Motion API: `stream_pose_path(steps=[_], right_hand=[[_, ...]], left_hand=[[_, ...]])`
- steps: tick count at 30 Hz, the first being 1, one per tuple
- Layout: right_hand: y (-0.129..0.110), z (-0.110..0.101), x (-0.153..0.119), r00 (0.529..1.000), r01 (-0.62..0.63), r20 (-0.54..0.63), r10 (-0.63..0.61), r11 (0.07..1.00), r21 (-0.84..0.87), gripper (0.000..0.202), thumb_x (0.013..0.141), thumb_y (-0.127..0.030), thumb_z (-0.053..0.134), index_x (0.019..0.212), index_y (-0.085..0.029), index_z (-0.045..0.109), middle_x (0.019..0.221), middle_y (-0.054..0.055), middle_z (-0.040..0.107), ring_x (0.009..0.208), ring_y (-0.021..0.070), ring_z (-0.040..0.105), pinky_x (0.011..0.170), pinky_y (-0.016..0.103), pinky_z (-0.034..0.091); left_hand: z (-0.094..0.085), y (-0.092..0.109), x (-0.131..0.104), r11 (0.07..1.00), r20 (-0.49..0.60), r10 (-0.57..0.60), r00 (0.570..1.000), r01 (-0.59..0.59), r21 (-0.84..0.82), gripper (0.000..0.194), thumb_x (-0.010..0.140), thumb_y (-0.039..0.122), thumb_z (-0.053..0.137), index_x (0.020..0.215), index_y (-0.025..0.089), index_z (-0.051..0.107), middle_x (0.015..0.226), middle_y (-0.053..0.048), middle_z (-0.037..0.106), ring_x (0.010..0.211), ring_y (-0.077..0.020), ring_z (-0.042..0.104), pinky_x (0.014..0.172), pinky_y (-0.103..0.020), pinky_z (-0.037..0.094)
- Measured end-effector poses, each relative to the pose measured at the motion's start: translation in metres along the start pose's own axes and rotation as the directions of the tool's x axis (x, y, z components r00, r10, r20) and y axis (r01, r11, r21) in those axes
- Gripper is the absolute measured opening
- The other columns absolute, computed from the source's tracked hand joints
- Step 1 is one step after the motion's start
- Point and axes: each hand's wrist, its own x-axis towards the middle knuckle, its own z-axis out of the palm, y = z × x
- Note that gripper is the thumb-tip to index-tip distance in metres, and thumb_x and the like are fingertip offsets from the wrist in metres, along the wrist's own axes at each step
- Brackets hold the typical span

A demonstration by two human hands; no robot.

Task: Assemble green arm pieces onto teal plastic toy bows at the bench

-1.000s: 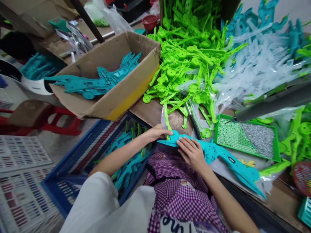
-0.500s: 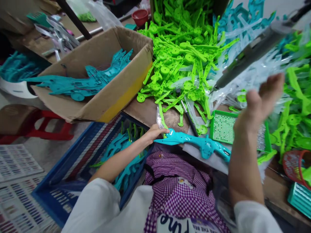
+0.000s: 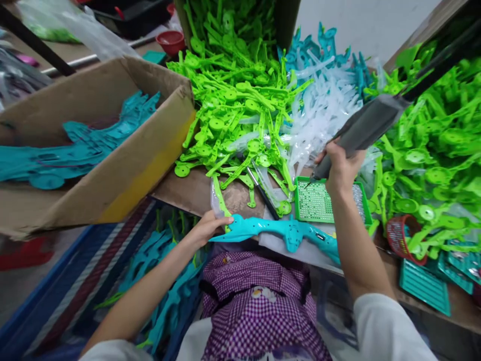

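Note:
My left hand [image 3: 210, 226] pinches the left end of a long turquoise plastic part [image 3: 295, 231], which lies along the table's front edge. A bit of green plastic shows at that same end. My right hand [image 3: 342, 163] is wrapped around a grey electric screwdriver [image 3: 370, 123] that slants down from the upper right. The screwdriver's bit points at a green tray [image 3: 313, 201] with a perforated plate in it. Small metal screws [image 3: 359, 199] fill the tray's right side, partly behind my right forearm.
Green plastic parts [image 3: 233, 100] are heaped at the back, with translucent white pieces [image 3: 326, 100] beside them. A cardboard box [image 3: 158, 135] of turquoise parts stands left. Below it is a blue crate [image 3: 22, 306]. A red basket [image 3: 400, 235] sits at the right.
My right hand, open in the air before, has come down and left and closed around the screwdriver. The screwdriver's tip is now over the green tray. My left hand keeps hold of the turquoise part.

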Motion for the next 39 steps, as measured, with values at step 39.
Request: stream_pose_path(steps=[39], right_hand=[[0.020,-0.027,-0.040,0.955,0.030,-0.297,0.000,0.995,0.097,0.045,0.074,-0.064,0.050,0.080,-0.020,0.055,0.049,-0.007,0.048,0.036,0.0120,0.052,0.033,0.023,0.039]], left_hand=[[-0.002,-0.002,0.004,1.000,0.020,0.005,1.000,-0.005,0.021,0.047,0.051,0.033,0.086,0.089,0.013,0.068,0.077,-0.004,0.071,0.068,-0.0187,0.067,0.061,-0.027,0.053]])
